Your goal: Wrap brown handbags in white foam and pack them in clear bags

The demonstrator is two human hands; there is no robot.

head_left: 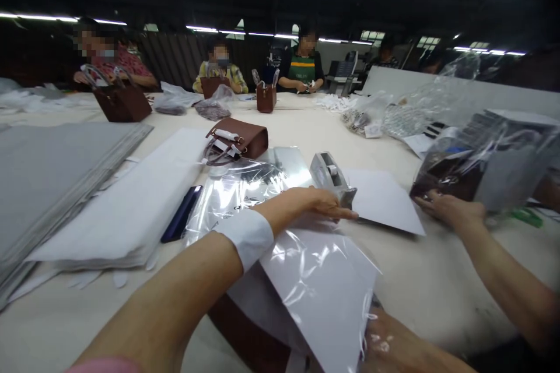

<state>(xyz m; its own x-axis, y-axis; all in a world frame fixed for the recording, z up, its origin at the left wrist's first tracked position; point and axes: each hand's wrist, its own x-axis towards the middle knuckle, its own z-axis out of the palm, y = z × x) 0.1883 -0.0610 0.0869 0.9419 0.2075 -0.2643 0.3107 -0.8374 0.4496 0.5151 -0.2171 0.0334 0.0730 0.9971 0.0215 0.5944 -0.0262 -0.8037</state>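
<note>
My left hand (328, 204) stretches forward, its index finger extended by the front end of a grey tape dispenser (326, 172); no strip of tape can be made out. A white band wraps the wrist. Below it lies a clear plastic bag (326, 285) with a white sheet showing through, over a brown handbag (249, 332) that is partly cut off. My right hand (389, 338) grips this bag's right edge at the bottom, its fingers largely hidden by plastic. Flat clear bags (240, 192) are beneath my left forearm.
A brown handbag (245, 137) lies ahead; white sheets (131, 204), grey sheets (56, 169) and a dark blue item (181, 214) are leftward. Another person's hand (455, 210) touches a plastic-wrapped brown item (455, 178) at right. Several people sit across the table (301, 128).
</note>
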